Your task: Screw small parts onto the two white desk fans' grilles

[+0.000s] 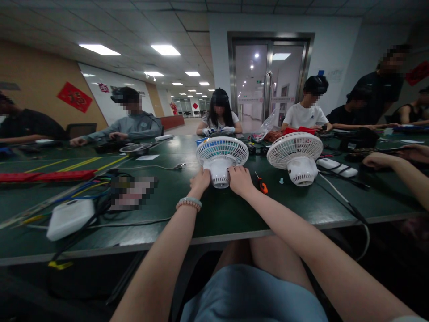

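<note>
A small white electric fan (222,152) stands on the green table straight in front of me, its motor housing turned toward me and its round grille facing away. My left hand (200,181) grips the left side of the housing, fingers partly hidden behind it. On the other side, my right hand (240,179) is closed around the housing with the fingertips on its edge. A screwdriver (262,184) with an orange and black handle lies just right of my right hand. Farther right is a second white fan (296,154) with a cable running off it.
The green table (214,219) has its near edge before my lap. At left lie a white box-like device (71,218), bundled wires and a red strip (47,175). A small pale blue piece (281,180) and a white power strip (337,167) lie right. Several people sit around the table.
</note>
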### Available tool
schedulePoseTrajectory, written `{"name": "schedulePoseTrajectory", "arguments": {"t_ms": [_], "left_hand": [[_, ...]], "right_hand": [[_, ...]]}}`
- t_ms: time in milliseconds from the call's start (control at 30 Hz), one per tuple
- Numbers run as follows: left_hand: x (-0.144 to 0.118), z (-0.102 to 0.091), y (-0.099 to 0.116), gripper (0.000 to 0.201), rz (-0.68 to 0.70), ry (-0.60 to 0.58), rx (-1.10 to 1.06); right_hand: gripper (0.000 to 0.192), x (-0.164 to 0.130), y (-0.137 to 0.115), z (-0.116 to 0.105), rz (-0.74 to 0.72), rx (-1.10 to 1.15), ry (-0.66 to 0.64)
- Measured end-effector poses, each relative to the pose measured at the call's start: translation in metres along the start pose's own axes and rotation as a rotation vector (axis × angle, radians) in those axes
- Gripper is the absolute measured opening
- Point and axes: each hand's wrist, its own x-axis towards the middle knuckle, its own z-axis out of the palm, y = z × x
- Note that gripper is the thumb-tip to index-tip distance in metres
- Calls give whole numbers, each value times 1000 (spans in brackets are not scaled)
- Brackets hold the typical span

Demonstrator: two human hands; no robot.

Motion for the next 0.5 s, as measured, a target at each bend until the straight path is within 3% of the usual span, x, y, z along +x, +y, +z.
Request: {"name": "schedulePoseTrajectory", "arguments": {"t_ms": [267, 367, 433, 500], "left_hand": [[-3, 5, 3, 48, -95, 0, -87], [-13, -1, 14, 50, -102, 111, -114], [-28, -16, 33, 47, 22, 341, -164], [-57, -41, 59, 34, 318, 485, -305]], "right_hand": [[29, -1, 11, -3, -8, 36, -75], [29, -1, 16, -3, -3, 61, -113], [30, 0, 19, -3, 12, 72, -126], [30, 1, 21, -5, 40, 82, -128]]}}
